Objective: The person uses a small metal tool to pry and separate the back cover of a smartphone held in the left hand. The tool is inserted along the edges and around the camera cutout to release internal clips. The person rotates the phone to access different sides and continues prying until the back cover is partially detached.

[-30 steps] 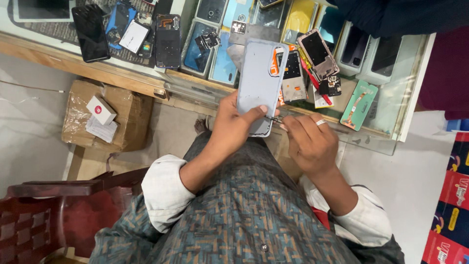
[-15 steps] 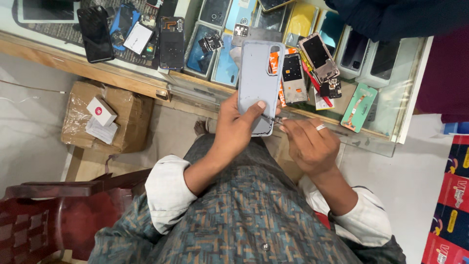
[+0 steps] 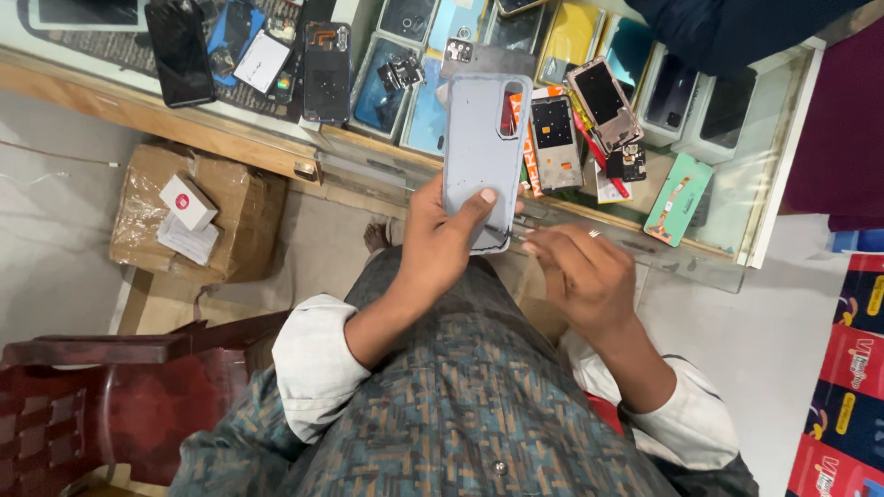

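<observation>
Phone back cover (image 3: 481, 152), grey-blue with a cut-out near its upper right corner, was held upright above the person's lap and in front of the glass counter (image 3: 727, 267), its lower end gripped by the left hand (image 3: 442, 248). That hand's fingers were closed around the cover's lower part, the thumb pressed flat on its face. The right hand (image 3: 585, 276) sat just beside the cover's lower right corner, fingers curled loosely, one bearing a ring; whether they pinched anything could not be told. Below both hands lay patterned clothing with white cuffs. To the left, on the floor, stood a cardboard box (image 3: 230, 216) with a small white box (image 3: 188, 202) on top, near a dark red chair (image 3: 101, 396). Beyond the cover, the counter carried a black phone (image 3: 180, 51), a dark phone frame (image 3: 327, 60), a phone chassis with a black screen (image 3: 603, 103), a green case (image 3: 679, 198) and several coloured packages under the glass.
</observation>
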